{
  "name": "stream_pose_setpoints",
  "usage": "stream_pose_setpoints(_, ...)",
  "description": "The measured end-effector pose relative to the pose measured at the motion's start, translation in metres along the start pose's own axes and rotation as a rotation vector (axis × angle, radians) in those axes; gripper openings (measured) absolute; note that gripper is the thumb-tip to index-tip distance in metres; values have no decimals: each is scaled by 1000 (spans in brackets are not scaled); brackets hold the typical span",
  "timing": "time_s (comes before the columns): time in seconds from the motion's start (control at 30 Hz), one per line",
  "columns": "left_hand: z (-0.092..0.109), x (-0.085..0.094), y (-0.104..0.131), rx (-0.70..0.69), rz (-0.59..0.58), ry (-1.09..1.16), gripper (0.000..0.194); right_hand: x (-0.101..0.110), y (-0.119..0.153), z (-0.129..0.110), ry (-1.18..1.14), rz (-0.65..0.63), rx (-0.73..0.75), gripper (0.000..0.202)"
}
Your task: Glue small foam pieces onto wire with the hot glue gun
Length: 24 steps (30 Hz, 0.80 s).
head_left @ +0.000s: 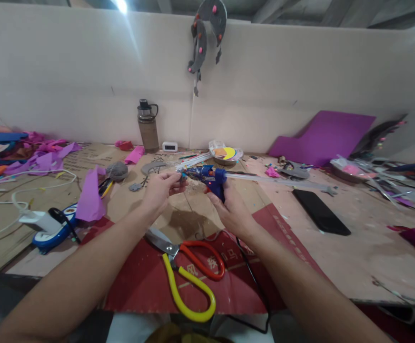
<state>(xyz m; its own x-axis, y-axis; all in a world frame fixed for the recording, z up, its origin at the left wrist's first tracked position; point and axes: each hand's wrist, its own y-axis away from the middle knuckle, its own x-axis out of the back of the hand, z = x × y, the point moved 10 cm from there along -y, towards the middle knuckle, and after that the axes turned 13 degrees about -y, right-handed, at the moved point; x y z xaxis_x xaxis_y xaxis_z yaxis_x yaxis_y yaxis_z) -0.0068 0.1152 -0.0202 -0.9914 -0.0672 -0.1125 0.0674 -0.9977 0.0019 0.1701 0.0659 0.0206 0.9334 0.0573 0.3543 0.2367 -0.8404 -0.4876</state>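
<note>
My right hand (228, 204) is wrapped round the grip of a blue hot glue gun (207, 175), its nozzle pointing left. A long clear glue stick (275, 180) juts out of the gun's rear. Just off the nozzle, my left hand (164, 189) pinches a tiny bluish piece (183, 176) whose kind I cannot make out. Below both hands, scissors (172, 250) with one red and one yellow handle lie partly spread on red-printed cardboard (139, 286). A black cord (252, 271) runs beneath my right arm toward the table edge.
A black phone (321, 212) lies at right, and a water bottle (148, 126) stands at the back. Grey yarn (117, 170), purple scraps (90, 195) and a charger (40, 222) with white cable are at left. A grey felt hanging (207, 38) is on the wall.
</note>
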Motion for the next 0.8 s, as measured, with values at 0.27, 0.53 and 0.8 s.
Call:
stream_pose_setpoints(0.27,3,3,0,-21,23,32,19,3,2,1,59,19,17,37)
stream_pose_setpoints(0.53,3,3,1,-19,29,35,18,2,1,-3,69,16,28,38)
stream_pose_setpoints(0.8,3,4,0,-35,35,52,17,3,2,-2,77,18,-1,36)
